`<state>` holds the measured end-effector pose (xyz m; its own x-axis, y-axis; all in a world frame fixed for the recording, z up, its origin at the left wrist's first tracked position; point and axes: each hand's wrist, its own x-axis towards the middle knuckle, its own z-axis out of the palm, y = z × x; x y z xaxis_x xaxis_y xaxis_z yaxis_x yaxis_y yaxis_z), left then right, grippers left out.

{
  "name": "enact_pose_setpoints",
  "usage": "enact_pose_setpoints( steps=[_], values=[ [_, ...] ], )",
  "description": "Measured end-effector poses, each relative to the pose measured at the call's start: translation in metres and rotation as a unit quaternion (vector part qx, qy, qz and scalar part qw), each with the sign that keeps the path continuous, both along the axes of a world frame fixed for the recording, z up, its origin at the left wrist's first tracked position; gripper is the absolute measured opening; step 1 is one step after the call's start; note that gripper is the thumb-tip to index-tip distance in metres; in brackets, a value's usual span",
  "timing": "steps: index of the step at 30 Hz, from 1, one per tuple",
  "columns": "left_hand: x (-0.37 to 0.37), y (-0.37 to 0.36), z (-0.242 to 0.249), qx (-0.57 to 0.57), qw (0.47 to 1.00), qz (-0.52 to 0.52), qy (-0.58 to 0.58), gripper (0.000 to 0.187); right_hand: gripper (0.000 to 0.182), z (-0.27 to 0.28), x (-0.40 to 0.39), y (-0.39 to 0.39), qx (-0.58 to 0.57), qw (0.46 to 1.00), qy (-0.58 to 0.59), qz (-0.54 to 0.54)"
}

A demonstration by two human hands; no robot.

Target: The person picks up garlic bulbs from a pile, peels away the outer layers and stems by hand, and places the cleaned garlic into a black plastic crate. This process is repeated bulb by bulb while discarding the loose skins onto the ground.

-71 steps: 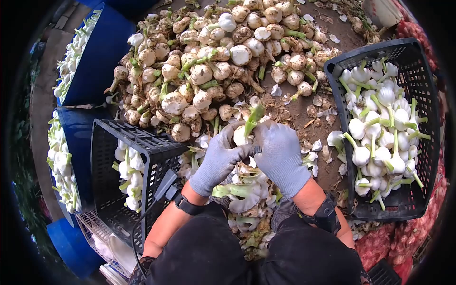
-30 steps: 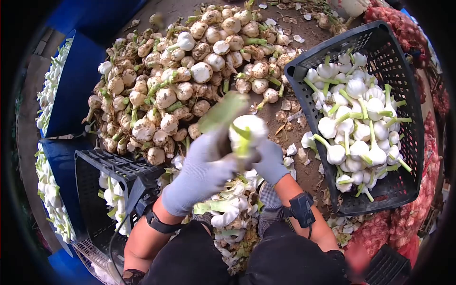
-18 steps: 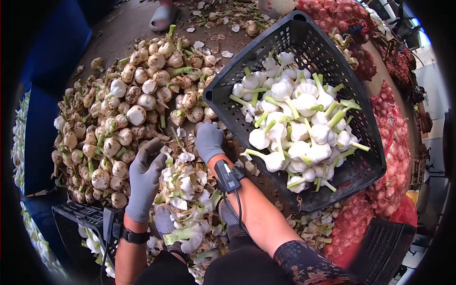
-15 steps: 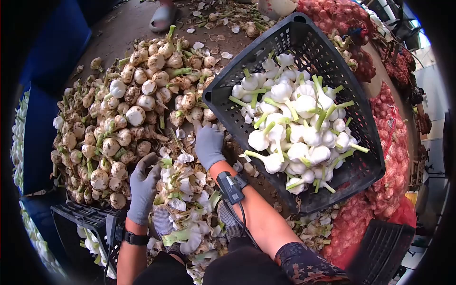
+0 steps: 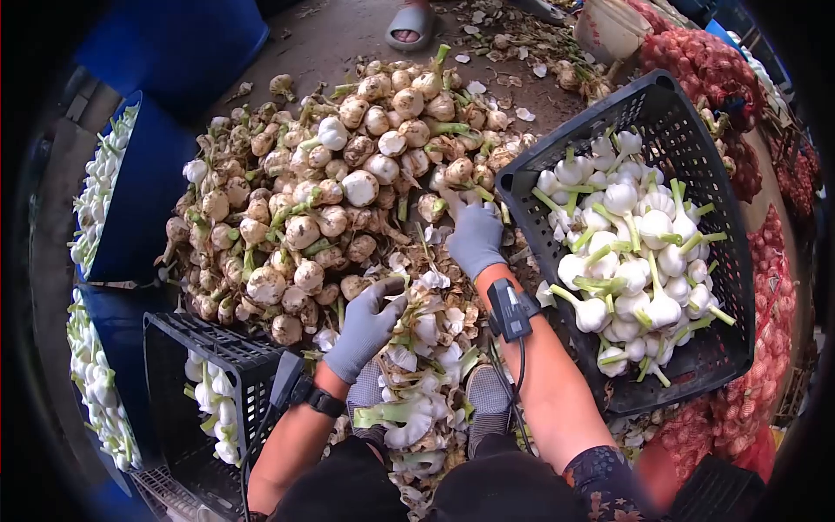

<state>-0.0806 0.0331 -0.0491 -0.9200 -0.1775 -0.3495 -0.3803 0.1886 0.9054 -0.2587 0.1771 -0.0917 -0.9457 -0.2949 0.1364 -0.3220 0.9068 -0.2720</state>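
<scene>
My right hand (image 5: 477, 235), in a grey glove, reaches to the right edge of a heap of soil-stained garlic bulbs (image 5: 300, 230). Its fingers are stretched out, with the tips right beside a garlic bulb (image 5: 432, 207). Lower and to the left, my left hand (image 5: 367, 326), also gloved, hovers above the peelings by the heap; its fingers are loosely bent, thumb apart from the index finger, and nothing shows between them. A black plastic crate (image 5: 600, 383) on the right holds cleaned white garlic (image 5: 639, 252) with short green stems.
Garlic peelings (image 5: 426, 418) cover the ground between my shoes. At left stand blue bins (image 5: 143, 187) of white garlic and another black crate (image 5: 252, 370). Red net sacks (image 5: 761, 313) line the right side. A person's foot in a grey shoe (image 5: 409, 26) is at the top.
The view has swung left, so the scene sits farther right. My right hand has reached farther along the heap's edge; my left hand's fingers have bent in over the peelings.
</scene>
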Motion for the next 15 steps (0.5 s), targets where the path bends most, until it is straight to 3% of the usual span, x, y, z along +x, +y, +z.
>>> enact_pose_setpoints(
  steps=[2, 4, 5, 6, 7, 8, 10, 11, 13, 14, 15],
  values=[
    [-0.005, 0.004, 0.004, -0.014, 1.0, 0.016, 0.016, 0.035, 0.021, 0.02, -0.008, -0.011, 0.089, 0.992, -0.084, 0.025],
    [-0.009, 0.003, 0.005, -0.007, 1.0, 0.017, 0.018, 0.041, 0.024, 0.015, -0.01, -0.012, 0.107, 0.991, -0.075, 0.034],
    [-0.013, 0.004, 0.005, -0.008, 1.0, 0.023, 0.018, 0.041, 0.022, 0.014, -0.007, -0.007, -0.062, 0.99, -0.126, 0.024],
    [-0.015, 0.006, 0.01, -0.093, 0.989, 0.057, 0.102, 0.046, 0.021, 0.012, 0.002, -0.005, -0.227, 0.957, -0.178, 0.015],
    [-0.016, 0.007, 0.015, -0.179, 0.963, 0.09, 0.18, 0.051, 0.017, 0.026, 0.025, -0.003, -0.479, 0.799, -0.363, -0.007],
    [-0.016, 0.004, 0.019, -0.184, 0.965, 0.075, 0.173, 0.06, 0.016, 0.037, 0.044, -0.002, -0.544, 0.667, -0.504, -0.071],
    [-0.01, -0.004, 0.017, -0.125, 0.98, -0.015, 0.153, 0.063, 0.019, 0.056, 0.081, 0.001, -0.595, 0.61, -0.521, -0.052],
    [-0.007, -0.004, 0.019, -0.093, 0.988, -0.015, 0.124, 0.063, 0.019, 0.055, 0.086, 0.006, -0.594, 0.606, -0.526, -0.056],
    [0.001, 0.009, 0.022, -0.088, 0.988, 0.037, 0.118, 0.064, 0.021, 0.051, 0.095, 0.022, -0.523, 0.68, -0.512, -0.046],
    [0.006, 0.011, 0.018, -0.081, 0.988, 0.054, 0.12, 0.065, 0.021, 0.041, 0.099, 0.025, -0.525, 0.675, -0.517, -0.049],
    [0.006, 0.011, 0.027, -0.159, 0.979, -0.01, 0.124, 0.067, 0.02, 0.038, 0.1, 0.022, -0.449, 0.766, -0.459, 0.025]
  ],
)
